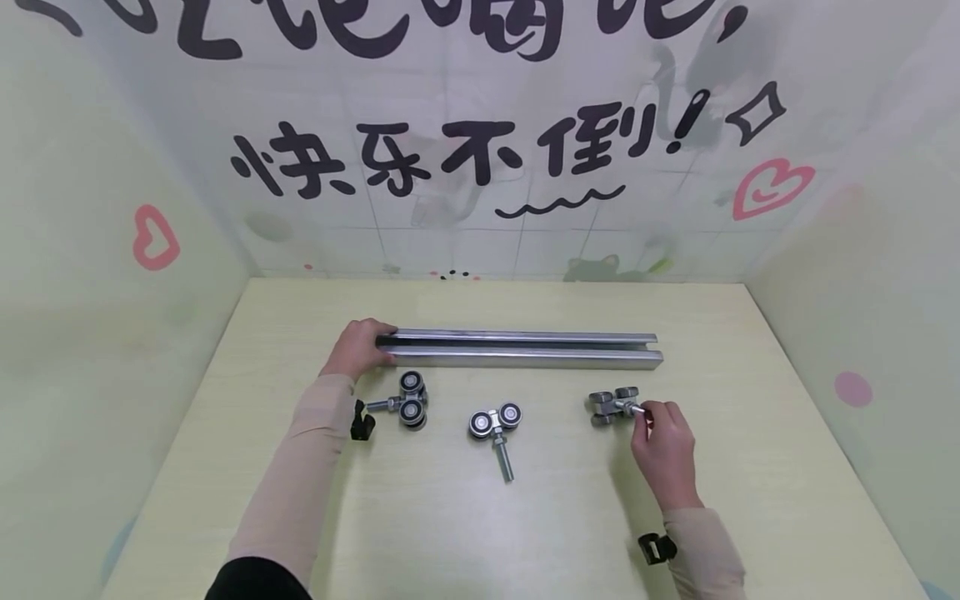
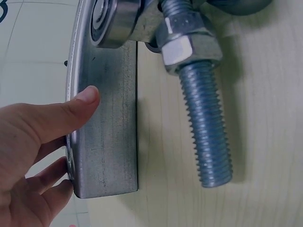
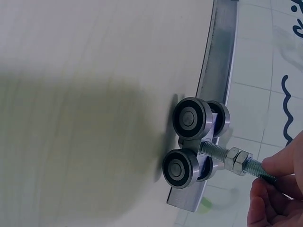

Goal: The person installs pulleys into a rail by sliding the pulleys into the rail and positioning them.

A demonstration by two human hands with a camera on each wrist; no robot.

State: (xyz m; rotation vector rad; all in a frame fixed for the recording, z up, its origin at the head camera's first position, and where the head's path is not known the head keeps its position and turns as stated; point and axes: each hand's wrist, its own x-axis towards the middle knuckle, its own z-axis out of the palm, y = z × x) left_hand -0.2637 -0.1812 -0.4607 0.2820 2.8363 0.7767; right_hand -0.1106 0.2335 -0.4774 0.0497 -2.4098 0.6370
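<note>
Left hand (image 1: 356,348) grips the metal rail (image 1: 525,360) on the worktop (image 1: 480,542); right hand (image 1: 666,450) pinches a roller hanger (image 1: 606,407) by its bolt (image 3: 215,152), wheels (image 3: 176,169) perhaps raised; probably a positioning step, next calling for alignment with the rail's slot (image 1: 525,343).

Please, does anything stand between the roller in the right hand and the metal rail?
Nothing visible does: in the head view, only tabletop shows between the held roller and the metal rail.

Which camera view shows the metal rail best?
The head view: the rail shows nearly whole, its long slot visible. The left wrist view shows one end, held by the left hand; the right wrist view shows the other end, partly behind a roller trolley.
</note>
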